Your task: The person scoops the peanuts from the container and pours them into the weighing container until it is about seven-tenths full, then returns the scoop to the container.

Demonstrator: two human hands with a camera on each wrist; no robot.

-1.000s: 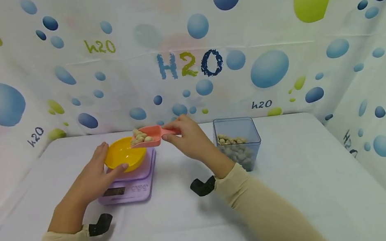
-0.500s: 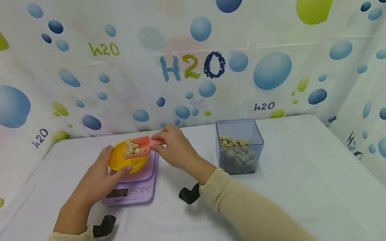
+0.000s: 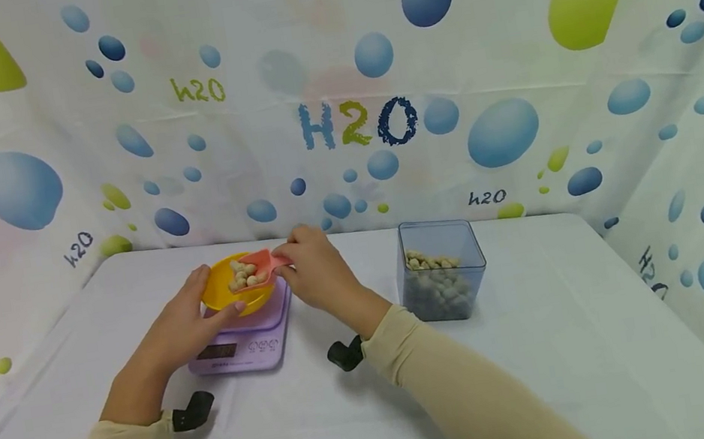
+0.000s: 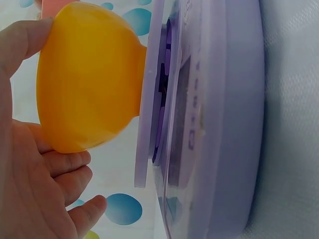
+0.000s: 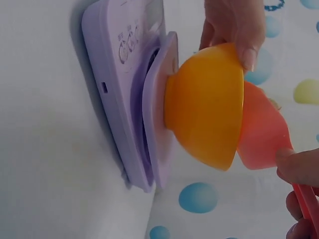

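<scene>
In the head view a yellow bowl sits on a lilac kitchen scale at the left of the table. My left hand holds the bowl by its rim, thumb on the near side and fingers on the far side. My right hand pinches the handle of a coral-pink scoop loaded with pale tan nuts. The scoop lies over the bowl's mouth, nearly level. In the right wrist view the scoop's pink underside is right at the bowl's rim. The bowl's inside is partly hidden by the scoop.
A clear bluish square container, partly filled with the same nuts, stands right of the scale. White cloth covers the table, and a printed curtain hangs behind and at the sides. Each cuff has a black wrist mount.
The right hand has brought the loaded scoop left and slightly down, from the bowl's right edge to over its mouth. The left hand keeps its hold on the bowl.
</scene>
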